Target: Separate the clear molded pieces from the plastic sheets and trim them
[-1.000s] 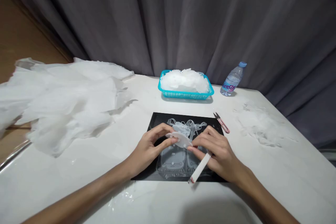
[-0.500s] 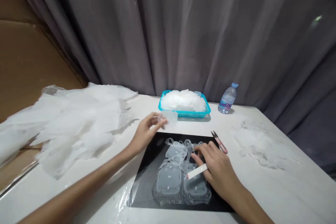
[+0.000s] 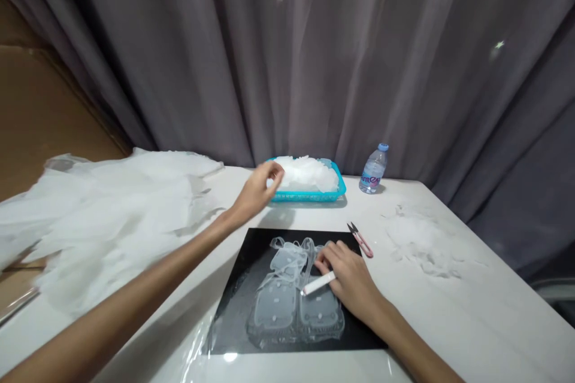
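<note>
One slim white stick-shaped tool (image 3: 320, 283) is held in the half-curled right hand (image 3: 348, 272), over a clear moulded plastic tray (image 3: 275, 306) on a black rectangular mat (image 3: 231, 314). The left hand (image 3: 259, 187), fingers bent close together, is at a turquoise plastic basket (image 3: 309, 196) heaped with thin white pieces (image 3: 312, 175); whether it grips any cannot be told. Pink-handled snips (image 3: 365, 245) lie just beside the mat.

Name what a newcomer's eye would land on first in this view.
Probably the bright turquoise basket at the back of the table, heaped with white pieces, with the left hand at its left end. Next, the big pile of white sheets on the left. Then the black mat in front, where the right hand holds a white stick.
</note>
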### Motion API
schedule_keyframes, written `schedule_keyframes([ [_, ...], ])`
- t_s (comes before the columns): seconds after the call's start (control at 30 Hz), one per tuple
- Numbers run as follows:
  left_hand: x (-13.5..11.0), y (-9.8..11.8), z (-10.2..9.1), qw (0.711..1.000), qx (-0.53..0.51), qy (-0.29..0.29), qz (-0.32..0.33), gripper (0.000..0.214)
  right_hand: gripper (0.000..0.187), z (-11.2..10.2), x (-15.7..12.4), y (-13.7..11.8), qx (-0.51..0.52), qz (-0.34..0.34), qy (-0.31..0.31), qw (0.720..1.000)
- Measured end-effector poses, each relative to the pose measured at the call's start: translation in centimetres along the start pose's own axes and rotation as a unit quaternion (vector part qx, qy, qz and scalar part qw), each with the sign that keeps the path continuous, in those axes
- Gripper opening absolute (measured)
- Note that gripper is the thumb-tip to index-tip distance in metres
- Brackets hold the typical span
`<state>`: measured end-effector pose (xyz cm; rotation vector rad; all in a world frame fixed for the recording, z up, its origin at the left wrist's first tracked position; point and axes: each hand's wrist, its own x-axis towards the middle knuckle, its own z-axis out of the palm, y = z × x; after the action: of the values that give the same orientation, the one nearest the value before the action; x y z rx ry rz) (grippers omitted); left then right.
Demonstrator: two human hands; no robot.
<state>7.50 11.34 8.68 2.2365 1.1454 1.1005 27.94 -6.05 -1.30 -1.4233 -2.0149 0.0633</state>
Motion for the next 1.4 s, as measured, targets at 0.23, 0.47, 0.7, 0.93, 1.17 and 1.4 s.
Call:
schedule_keyframes([
  [0.23,-14.3,2.8,2.2,0.964,0.022,-0.227,0.137,0.052,0.019,0.6,2.0,2.7,0.088,0.139,0.03,0.986],
  [0.47,-12.0,-0.6,3.1,0.968,0.04,-0.211,0.133,0.028,0.041,-1.8,2.7,2.7,0.127,0.162,0.085,0.975],
  [0.7,-10.3,-0.8,3.8,0.986,0.087,-0.102,0.097,0.017,0.061,-5.7,-2.0,0.2,0.342,0.141,-0.064,0.927],
  [0.93,-13.7,3.0,3.3,0.919,-0.004,-0.331,0.212,0.025,0.013,-6.4,-3.7,-0.9,0.352,0.184,-0.178,0.901],
  [1.17,-14.6,1.5,3.5,0.917,-0.085,-0.366,0.136,0.025,0.006,-6.5,-3.9,-1.0,0.316,0.107,-0.181,0.925],
  [1.4,-14.6,1.1,3.9,0.917,-0.107,-0.362,0.129,0.026,0.004,-5.5,-4.1,-1.1,0.283,0.025,-0.155,0.946],
])
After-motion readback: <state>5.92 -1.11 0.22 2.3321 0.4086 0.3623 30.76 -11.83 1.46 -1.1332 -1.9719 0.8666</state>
